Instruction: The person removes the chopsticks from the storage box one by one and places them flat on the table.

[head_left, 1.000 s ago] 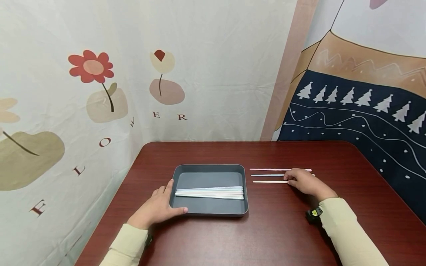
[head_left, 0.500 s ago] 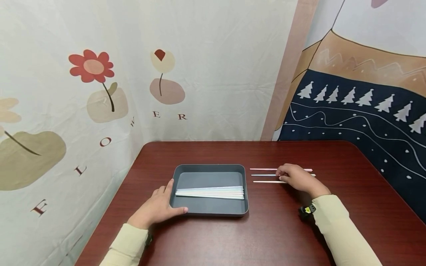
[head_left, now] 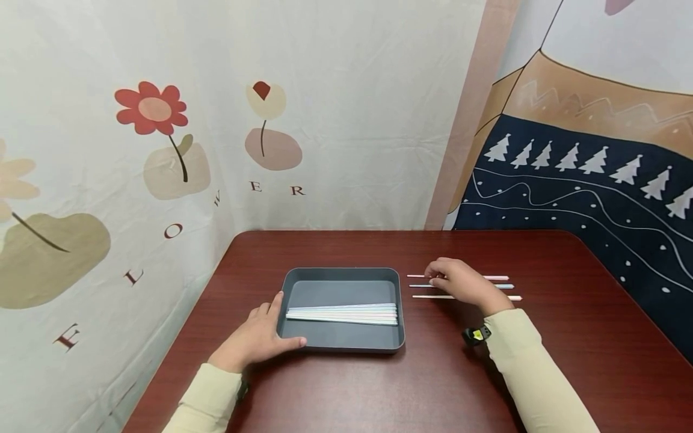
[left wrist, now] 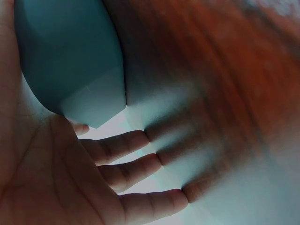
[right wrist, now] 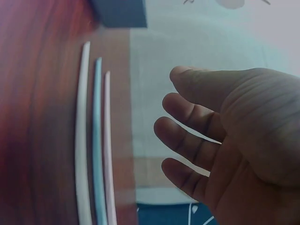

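Note:
My left hand rests at the left end of a grey rectangular tray, its thumb along the front side and fingers spread by the left wall. Inside the tray lies a bundle of several pale chopsticks. To the tray's right, three chopsticks lie roughly parallel on the table: a pink one, a light blue one and a white one. Above their left halves hovers my right hand, partly covering them. Its fingers are loosely bent and hold nothing, as the right wrist view shows.
The tray and chopsticks lie on a dark red-brown table with rounded far corners. Printed fabric with flowers and letters hangs behind it, and a navy cloth with white trees hangs at the right.
My right hand has moved left along the chopsticks and lifted slightly, uncovering their right ends. The chopsticks, tray and left hand look unchanged.

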A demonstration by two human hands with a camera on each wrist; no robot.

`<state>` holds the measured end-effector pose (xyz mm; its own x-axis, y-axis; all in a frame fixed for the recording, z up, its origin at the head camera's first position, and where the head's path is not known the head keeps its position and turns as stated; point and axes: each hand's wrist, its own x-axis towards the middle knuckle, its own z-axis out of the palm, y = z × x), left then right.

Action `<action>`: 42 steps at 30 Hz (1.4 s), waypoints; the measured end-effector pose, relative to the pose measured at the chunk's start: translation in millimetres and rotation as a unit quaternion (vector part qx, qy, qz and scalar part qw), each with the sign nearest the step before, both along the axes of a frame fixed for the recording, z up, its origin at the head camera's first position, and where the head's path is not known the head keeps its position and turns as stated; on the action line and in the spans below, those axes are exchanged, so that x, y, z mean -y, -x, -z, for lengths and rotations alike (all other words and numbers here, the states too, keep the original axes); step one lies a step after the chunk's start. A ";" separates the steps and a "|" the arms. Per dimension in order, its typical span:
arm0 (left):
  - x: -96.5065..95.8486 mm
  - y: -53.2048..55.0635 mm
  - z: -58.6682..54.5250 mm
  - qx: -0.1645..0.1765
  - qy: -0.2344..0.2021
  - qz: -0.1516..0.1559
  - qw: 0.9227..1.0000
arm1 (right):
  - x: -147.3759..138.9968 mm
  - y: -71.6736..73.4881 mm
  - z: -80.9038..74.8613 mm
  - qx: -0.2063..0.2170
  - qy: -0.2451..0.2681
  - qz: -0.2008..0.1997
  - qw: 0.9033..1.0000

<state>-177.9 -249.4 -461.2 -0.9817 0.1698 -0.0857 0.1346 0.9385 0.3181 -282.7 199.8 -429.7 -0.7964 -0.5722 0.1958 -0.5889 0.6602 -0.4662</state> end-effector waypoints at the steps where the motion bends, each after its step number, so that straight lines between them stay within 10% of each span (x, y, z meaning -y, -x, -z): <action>1: 0.0 0.1 0.2 0.000 0.001 0.001 1.000 | 3.9 0.0 -1.8 0.005 0.001 0.001 1.000; 19: -0.9 0.0 -1.0 0.013 0.000 -0.007 1.000 | 77.7 3.8 -28.6 0.003 -0.034 -0.086 0.996; 42: -0.2 1.0 0.1 0.013 0.003 -0.007 1.000 | 141.6 1.8 -22.0 0.041 -0.063 -0.162 0.984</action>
<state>-178.9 -249.2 -461.2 -0.9815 0.1557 -0.1116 0.1135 0.9421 0.3156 -284.5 58.2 -407.6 -0.5784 -0.8142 0.0504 -0.7421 0.4996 -0.4468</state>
